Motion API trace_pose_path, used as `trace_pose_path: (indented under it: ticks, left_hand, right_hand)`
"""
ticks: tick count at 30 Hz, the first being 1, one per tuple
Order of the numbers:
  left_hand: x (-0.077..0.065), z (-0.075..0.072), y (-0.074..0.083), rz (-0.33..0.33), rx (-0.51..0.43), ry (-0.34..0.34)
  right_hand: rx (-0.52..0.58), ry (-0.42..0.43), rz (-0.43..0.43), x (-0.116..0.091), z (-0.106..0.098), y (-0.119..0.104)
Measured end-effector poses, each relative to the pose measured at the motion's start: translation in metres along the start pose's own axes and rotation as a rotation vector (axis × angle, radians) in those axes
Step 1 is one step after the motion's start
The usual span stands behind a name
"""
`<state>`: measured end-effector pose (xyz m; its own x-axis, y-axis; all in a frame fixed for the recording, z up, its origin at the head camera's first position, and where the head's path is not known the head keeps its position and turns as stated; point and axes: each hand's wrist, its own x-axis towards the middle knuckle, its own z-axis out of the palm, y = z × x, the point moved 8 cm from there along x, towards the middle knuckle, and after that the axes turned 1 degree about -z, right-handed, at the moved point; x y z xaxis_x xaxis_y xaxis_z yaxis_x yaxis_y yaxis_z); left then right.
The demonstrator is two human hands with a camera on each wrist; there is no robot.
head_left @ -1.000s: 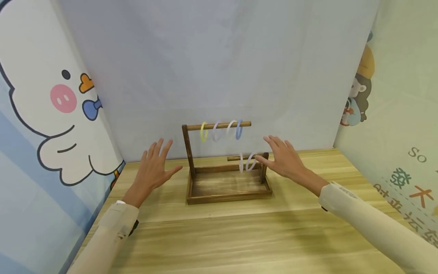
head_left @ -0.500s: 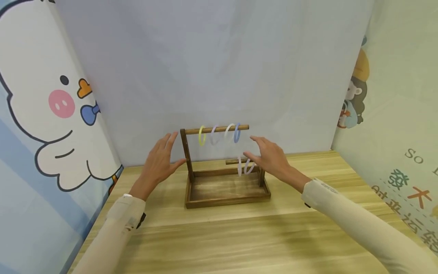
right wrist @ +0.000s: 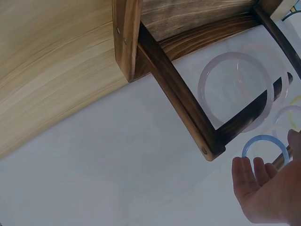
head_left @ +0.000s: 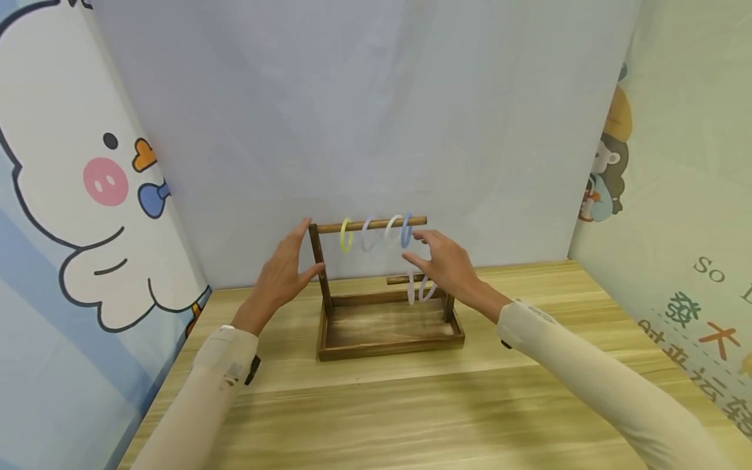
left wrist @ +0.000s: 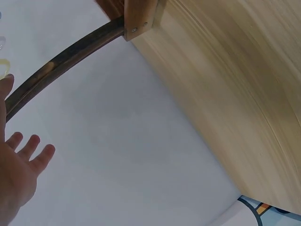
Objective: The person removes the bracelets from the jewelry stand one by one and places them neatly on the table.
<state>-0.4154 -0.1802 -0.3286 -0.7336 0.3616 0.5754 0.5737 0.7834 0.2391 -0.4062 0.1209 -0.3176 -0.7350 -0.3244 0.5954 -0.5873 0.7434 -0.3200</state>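
Observation:
A brown wooden stand with a tray base (head_left: 390, 350) stands on the table. Yellow (head_left: 343, 236), pale lavender (head_left: 365, 233), white (head_left: 388, 230) and blue bangles (head_left: 405, 232) hang from its upper bar (head_left: 358, 226). Two pale bangles (head_left: 410, 292) hang on the lower bar at right. My left hand (head_left: 279, 274) is beside the tall left post (head_left: 321, 267), fingers extended, thumb in front of it; contact is unclear. Just right of the blue bangle, my right hand (head_left: 451, 266) has thumb and fingers apart, partly covering the lower bar and short post. Neither hand holds anything.
The wooden table (head_left: 364, 405) extends in front of the stand and to both sides. Close behind hangs a plain pale cloth (head_left: 376, 117). Printed cartoon cloths flank the table at left (head_left: 53, 215) and right (head_left: 687, 215).
Both hands have moved inward toward the stand: the left to the tall post, the right leftward to near the blue bangle. The bangles stay on their bars; the view has shifted slightly.

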Motion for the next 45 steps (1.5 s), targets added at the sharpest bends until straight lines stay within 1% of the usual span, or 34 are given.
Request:
trace_pose_path:
  ticks: [2,5,12,17,19,24,30,35,40,45]
  left_hand:
    - [0.002,0.001,0.0,-0.01,-0.031,-0.024]
    - [0.006,0.002,0.001,-0.011,-0.084,-0.034]
    - [0.011,0.005,-0.001,-0.007,-0.213,-0.006]
    - [0.011,0.007,-0.004,-0.044,-0.332,0.005]
    - [0.011,0.007,-0.004,-0.053,-0.364,0.016]
    - [0.013,0.007,-0.003,-0.03,-0.37,0.039]
    - [0.014,0.008,-0.005,-0.021,-0.398,0.069]
    - [0.011,0.007,-0.004,-0.005,-0.421,0.105]
    - [0.009,0.007,-0.005,-0.016,-0.424,0.118]
    - [0.013,0.005,-0.007,-0.016,-0.427,0.131]
  right_hand:
    - [0.013,0.006,0.0,0.003,0.001,-0.002]
    - [0.034,0.015,0.001,0.006,0.002,-0.002]
    - [0.051,0.051,-0.007,0.012,0.007,-0.007]
    - [0.057,0.066,0.001,0.015,0.009,-0.011]
    - [0.055,0.064,0.009,0.016,0.011,-0.011]
    - [0.063,0.057,0.035,0.016,0.014,-0.01]
    - [0.111,0.066,0.056,0.017,0.016,-0.008]
    - [0.164,0.08,0.054,0.015,0.016,-0.007]
    - [0.223,0.084,0.066,0.012,0.017,-0.005]
    - [0.28,0.103,0.082,0.013,0.013,-0.004]
